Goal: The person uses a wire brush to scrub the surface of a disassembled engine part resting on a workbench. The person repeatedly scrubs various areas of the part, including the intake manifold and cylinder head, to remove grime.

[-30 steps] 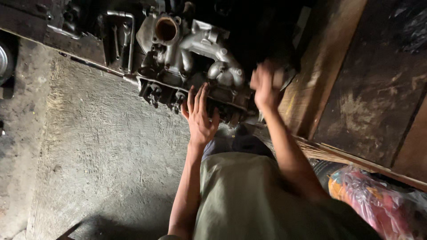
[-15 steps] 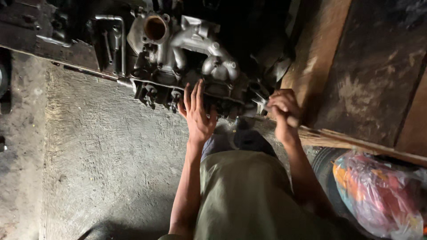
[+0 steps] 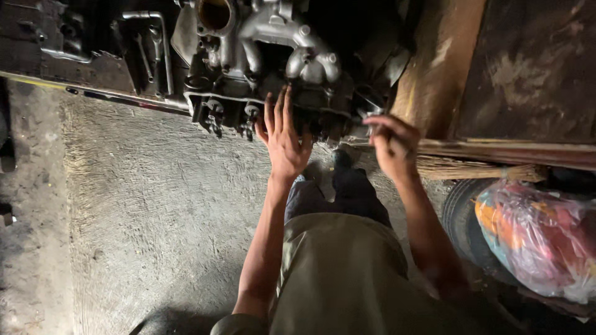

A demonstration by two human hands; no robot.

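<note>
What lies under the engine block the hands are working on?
Under the engine block near the left hand, rough concrete floor shows. A dark metal frame adjoins it at left. The person's body and deep shadow hide what supports its right end.

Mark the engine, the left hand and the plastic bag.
engine (image 3: 261, 56), head view, on its grey manifold pipes.
left hand (image 3: 284, 139), head view, on the back of the hand.
plastic bag (image 3: 540, 239), head view, on its bulging middle.
</note>
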